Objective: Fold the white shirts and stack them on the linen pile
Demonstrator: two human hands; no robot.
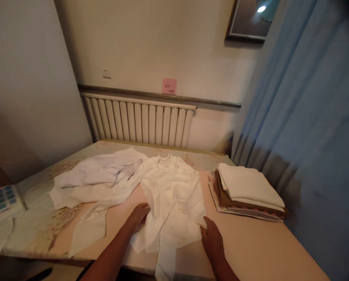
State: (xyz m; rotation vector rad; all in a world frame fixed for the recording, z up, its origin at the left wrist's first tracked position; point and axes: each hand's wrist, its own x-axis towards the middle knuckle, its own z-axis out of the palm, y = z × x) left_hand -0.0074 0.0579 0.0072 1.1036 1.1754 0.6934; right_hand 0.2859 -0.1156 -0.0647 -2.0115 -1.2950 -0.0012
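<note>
Both hands rest on the white shirt [171, 195] that lies spread across the table [250, 249] in front of me. I see my left hand [139, 218] laid flat on the shirt's near left edge, fingers together and pointing away, pressing the cloth down rather than pinching it. My right hand [211, 236] sits at the shirt's near right corner, fingers curled against the hem; whether it pinches the fabric or only touches it I cannot tell. The shirt's lower end hangs a little over the near table edge between my forearms.

Just left of the shirt, and touching it, I see a second pale garment [98, 175] lying crumpled and unfolded. Right of the shirt, apart from it, stands a neat stack of folded cloths [247, 191], cream on top, brown and patterned ones beneath. At the far left edge sits a white device with blue keys [1, 201], a cord trailing down from it.

Beyond the table I see a white radiator [139, 123] against the wall, a pink note [169, 86] stuck above it, and a blue curtain [303, 117] on the right.
</note>
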